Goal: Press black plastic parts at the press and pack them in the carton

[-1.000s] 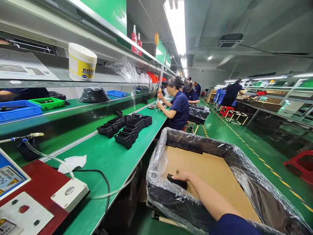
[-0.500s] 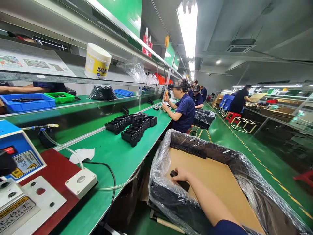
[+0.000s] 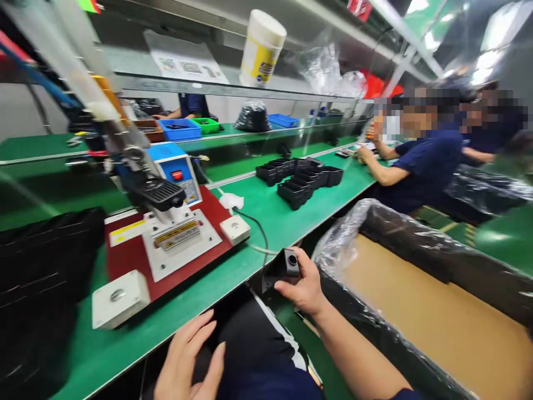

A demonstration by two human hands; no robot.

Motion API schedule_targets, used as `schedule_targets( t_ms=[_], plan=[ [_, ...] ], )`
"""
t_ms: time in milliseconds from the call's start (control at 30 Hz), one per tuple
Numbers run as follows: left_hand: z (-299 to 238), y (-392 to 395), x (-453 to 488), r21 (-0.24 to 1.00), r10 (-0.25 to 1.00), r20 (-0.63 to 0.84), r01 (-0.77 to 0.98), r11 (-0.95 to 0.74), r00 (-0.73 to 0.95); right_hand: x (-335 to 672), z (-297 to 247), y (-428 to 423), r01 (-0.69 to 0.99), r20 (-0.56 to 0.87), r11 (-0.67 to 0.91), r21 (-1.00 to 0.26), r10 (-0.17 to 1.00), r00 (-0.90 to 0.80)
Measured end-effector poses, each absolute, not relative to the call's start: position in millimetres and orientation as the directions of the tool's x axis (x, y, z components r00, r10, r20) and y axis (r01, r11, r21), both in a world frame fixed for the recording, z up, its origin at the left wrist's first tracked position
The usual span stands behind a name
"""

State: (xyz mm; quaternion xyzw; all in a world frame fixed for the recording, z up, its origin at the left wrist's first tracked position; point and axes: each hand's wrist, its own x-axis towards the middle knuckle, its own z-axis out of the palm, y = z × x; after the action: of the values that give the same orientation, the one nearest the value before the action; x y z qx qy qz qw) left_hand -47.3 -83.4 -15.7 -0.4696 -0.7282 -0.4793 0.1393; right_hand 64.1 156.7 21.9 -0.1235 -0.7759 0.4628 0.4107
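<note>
My right hand (image 3: pixel 305 286) is closed around a small black plastic part (image 3: pixel 280 270) with a grey end face, held just off the bench's front edge, left of the plastic-lined cardboard box (image 3: pixel 420 311). My left hand (image 3: pixel 189 361) lies open and flat over my lap, holding nothing, below the bench edge. Straight ahead on the green bench (image 3: pixel 266 222) stands a small press machine (image 3: pixel 160 194) with a blue control box, on a red base plate with two white push-button blocks (image 3: pixel 119 297).
Black plastic trays (image 3: pixel 300 178) are stacked further along the bench. A seated co-worker in a dark blue shirt (image 3: pixel 420 166) works to the right. A black pile (image 3: pixel 41 266) fills the left. A white tub (image 3: pixel 261 47) stands on the upper shelf; blue and green bins (image 3: pixel 181 129) behind.
My right hand has lifted a black part out of the lined box and carried it left to the bench edge. The view swung left onto the press, and my left hand came into view.
</note>
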Motion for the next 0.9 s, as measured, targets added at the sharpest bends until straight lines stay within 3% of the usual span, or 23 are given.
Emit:
schedule_targets(
  t_ms=[167, 267, 367, 567, 900],
  plan=[
    [-17, -81, -40, 0.701, 0.603, 0.486, 0.695, 0.163, -0.632, 25, 24, 95, -0.371, 0.408, 0.169, -0.913, 0.394, -0.824],
    [-25, -85, -40, 0.839, 0.552, 0.37, 0.524, 0.149, -0.748, 20, 17, 82, -0.349, 0.331, -0.008, -0.937, 0.299, -0.895],
    [-26, -87, -41, 0.907, 0.464, 0.322, 0.409, 0.097, -0.825, 20, 12, 82, -0.274, 0.232, -0.123, -0.954, 0.279, -0.932],
    [-10, -88, -46, 0.957, 0.332, 0.279, 0.288, -0.024, -0.901, 17, 8, 92, -0.253, 0.212, -0.074, -0.965, 0.355, -0.911],
    [-18, -92, -50, 0.924, 0.327, 0.365, 0.382, -0.014, -0.872, 15, -1, 96, -0.231, 0.199, -0.095, -0.968, 0.261, -0.944]
  ],
)
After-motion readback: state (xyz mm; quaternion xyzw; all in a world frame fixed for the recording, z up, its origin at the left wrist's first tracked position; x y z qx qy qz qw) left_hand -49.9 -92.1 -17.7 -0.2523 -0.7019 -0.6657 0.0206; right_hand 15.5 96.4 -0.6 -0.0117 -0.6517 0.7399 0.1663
